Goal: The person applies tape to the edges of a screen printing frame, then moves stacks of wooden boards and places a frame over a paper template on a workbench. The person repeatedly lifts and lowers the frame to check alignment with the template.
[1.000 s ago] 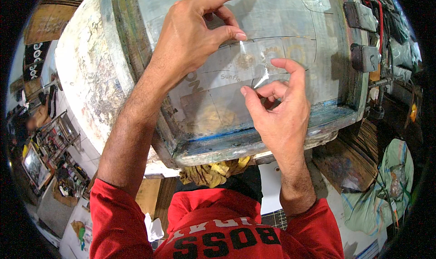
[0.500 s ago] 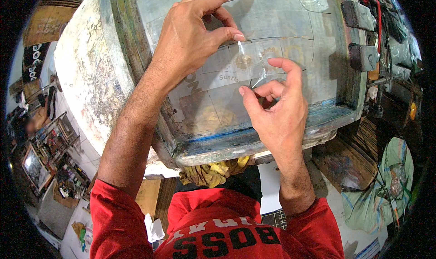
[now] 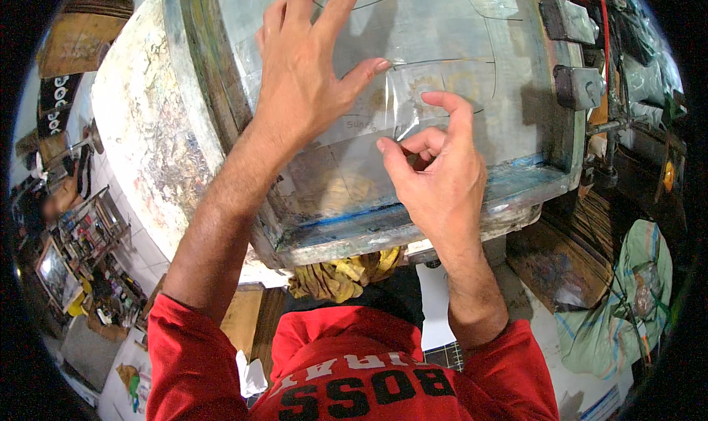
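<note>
A screen-printing frame [image 3: 335, 233] with pale mesh [image 3: 457, 137] fills the middle of the view. Dark curved lines, faint lettering and flower-like shapes show on the mesh. A shiny piece of clear plastic film [image 3: 402, 113] stands out over it, and its exact outline is hard to see. My right hand [image 3: 442, 174] is bent over the near part of the mesh, holding the film's lower edge by thumb and fingers, its index finger curled above. Farther off and to the left, my left hand [image 3: 306, 70] is spread over the mesh, its thumb near the film's upper end.
Two metal clamps [image 3: 579, 87] grip the frame's right side. Paint-crusted board [image 3: 144, 133] extends left under the frame. A yellow cloth [image 3: 343, 273] hangs at the near edge. On the right lies a green striped sack [image 3: 612, 303]; crowded shelves [image 3: 103, 244] stand far left.
My left hand's thumb and fingers have come apart from a near pinch at the film's upper end and spread. The right hand, still on the film, has shifted slightly left.
</note>
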The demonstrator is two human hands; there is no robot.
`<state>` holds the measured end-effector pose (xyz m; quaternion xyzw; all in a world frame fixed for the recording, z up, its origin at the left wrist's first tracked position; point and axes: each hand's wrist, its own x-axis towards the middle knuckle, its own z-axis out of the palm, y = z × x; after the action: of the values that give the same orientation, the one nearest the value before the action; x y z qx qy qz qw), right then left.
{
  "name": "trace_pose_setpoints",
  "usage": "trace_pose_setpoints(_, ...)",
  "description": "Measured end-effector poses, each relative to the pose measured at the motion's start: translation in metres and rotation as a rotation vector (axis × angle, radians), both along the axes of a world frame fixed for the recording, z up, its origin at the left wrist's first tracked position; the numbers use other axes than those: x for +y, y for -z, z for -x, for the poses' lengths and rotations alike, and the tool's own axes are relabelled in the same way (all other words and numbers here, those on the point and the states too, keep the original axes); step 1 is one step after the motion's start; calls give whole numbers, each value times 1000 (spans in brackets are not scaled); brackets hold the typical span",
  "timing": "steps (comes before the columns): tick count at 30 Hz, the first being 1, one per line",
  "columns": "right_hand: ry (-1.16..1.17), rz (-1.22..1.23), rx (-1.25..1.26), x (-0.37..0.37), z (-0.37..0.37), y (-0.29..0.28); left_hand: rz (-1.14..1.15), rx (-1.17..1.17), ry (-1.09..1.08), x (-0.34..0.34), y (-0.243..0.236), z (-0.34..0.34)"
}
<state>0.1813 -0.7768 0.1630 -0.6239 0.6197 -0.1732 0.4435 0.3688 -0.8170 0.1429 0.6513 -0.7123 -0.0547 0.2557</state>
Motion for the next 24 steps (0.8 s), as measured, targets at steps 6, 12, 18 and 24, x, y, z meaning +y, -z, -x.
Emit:
trace_pose_setpoints(6, 20, 36, 17, 0, -1, -1, -80, -98, -78, 20, 11, 12)
trace_pose_setpoints(12, 142, 153, -268, 19, 22, -14, -211, -165, -28, 51, -2, 29)
trace_pose_setpoints(18, 335, 303, -327, 55, 84, -38, -338, -198, 306, 59, -17, 38)
trace_pose_setpoints(24, 398, 342, -164, 75, 130, -68, -257, -352, 290, 33, -29, 45)
